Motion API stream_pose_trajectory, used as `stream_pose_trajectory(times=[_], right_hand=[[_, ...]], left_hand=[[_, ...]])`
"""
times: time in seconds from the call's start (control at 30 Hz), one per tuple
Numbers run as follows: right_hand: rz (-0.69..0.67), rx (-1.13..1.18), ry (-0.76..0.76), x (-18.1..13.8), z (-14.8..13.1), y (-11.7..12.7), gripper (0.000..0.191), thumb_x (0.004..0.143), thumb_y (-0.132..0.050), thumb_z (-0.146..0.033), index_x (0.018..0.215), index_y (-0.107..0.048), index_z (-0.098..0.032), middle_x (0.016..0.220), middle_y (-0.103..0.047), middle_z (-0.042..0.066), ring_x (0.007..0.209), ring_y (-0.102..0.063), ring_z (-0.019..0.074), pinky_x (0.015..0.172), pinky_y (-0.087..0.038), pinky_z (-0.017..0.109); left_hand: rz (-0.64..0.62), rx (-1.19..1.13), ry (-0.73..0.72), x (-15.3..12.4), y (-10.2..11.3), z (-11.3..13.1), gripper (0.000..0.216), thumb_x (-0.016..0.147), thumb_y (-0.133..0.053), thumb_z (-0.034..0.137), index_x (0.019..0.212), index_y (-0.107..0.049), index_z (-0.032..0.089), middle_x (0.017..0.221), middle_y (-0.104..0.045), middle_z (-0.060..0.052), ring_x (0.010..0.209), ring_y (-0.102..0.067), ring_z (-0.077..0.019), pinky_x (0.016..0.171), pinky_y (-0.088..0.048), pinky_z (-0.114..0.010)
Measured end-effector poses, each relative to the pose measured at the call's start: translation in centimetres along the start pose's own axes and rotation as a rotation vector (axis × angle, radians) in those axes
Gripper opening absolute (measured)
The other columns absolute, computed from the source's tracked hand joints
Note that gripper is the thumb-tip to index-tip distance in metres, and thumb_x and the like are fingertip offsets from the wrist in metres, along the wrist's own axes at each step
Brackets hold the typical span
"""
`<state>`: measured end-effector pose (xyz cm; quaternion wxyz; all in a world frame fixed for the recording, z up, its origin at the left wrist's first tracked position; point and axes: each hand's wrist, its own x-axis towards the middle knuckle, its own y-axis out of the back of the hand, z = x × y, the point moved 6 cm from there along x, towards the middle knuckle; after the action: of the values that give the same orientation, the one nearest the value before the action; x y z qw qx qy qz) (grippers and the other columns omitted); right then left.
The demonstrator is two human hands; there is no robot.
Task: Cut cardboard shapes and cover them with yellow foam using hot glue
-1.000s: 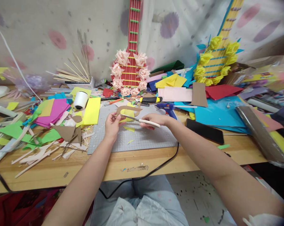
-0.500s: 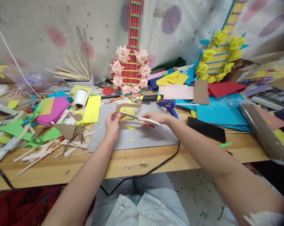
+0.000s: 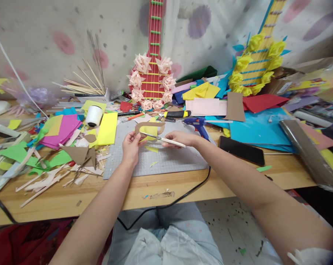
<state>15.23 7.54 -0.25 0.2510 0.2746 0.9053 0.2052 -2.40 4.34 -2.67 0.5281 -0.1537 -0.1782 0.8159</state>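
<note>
While hand (image 3: 131, 148) pinches, curved strip (image 3: 147, 124), metal blades (image 3: 152, 136)

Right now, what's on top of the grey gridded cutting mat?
Loose yellow paper scraps are visible. The left hand and right hand cover parts; anything beneath them is hidden.

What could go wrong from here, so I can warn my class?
The scissors in the right hand point toward the fingers of the left hand, so a slip might nick them.

The left hand grips one end of the curved brown piece; it could bend or twist under the blades.

The black cable hangs over the front edge of the table near the person's legs, so it might get snagged.
</note>
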Motion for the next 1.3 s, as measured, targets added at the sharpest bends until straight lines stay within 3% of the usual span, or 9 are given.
stream_pose_trajectory(times=[0.37, 0.67, 1.0, 1.3], right_hand=[[0.076, -0.196, 0.005, -0.2, -0.9, 0.9, 0.047, 0.068, -0.055, -0.061, 0.059, -0.043, -0.017, 0.049, -0.041, -0.006, 0.045, -0.034, 0.0052, 0.048, -0.019, 0.022], [0.049, -0.187, -0.011, 0.1, -1.2, 0.9, 0.048, 0.064, -0.057, -0.063, 0.059, -0.044, -0.017, 0.051, -0.039, -0.006, 0.048, -0.033, 0.0061, 0.05, -0.021, 0.023], [0.113, -0.213, -0.016, 0.7, -0.5, 1.4, 0.047, 0.061, -0.06, -0.061, 0.059, -0.046, -0.017, 0.054, -0.036, -0.006, 0.051, -0.031, 0.0067, 0.051, -0.02, 0.023], [0.083, -0.219, 0.006, 1.0, -0.6, 1.4, 0.048, 0.062, -0.059, -0.063, 0.061, -0.048, -0.017, 0.055, -0.038, -0.005, 0.052, -0.033, 0.0072, 0.051, -0.021, 0.023]], left_hand=[[0.01, -0.029, 0.047, -0.3, -0.2, 0.1, 0.02, 0.068, -0.067, 0.016, 0.083, -0.053, 0.014, 0.078, -0.067, -0.003, 0.069, -0.067, -0.0147, 0.06, -0.053, -0.023], [0.013, -0.004, 0.045, -0.2, 0.0, 0.1, 0.021, 0.069, -0.067, 0.017, 0.083, -0.052, 0.015, 0.079, -0.067, -0.003, 0.071, -0.068, -0.0146, 0.061, -0.054, -0.023], [0.039, -0.027, 0.071, -0.3, 0.0, 0.2, 0.014, 0.074, -0.061, 0.01, 0.082, -0.05, 0.014, 0.076, -0.068, -0.003, 0.068, -0.068, -0.0138, 0.058, -0.052, -0.021], [0.033, -0.017, 0.066, -0.3, 0.1, 0.2, 0.017, 0.072, -0.064, 0.013, 0.08, -0.05, 0.015, 0.077, -0.068, -0.003, 0.071, -0.068, -0.0152, 0.064, -0.053, -0.025]])
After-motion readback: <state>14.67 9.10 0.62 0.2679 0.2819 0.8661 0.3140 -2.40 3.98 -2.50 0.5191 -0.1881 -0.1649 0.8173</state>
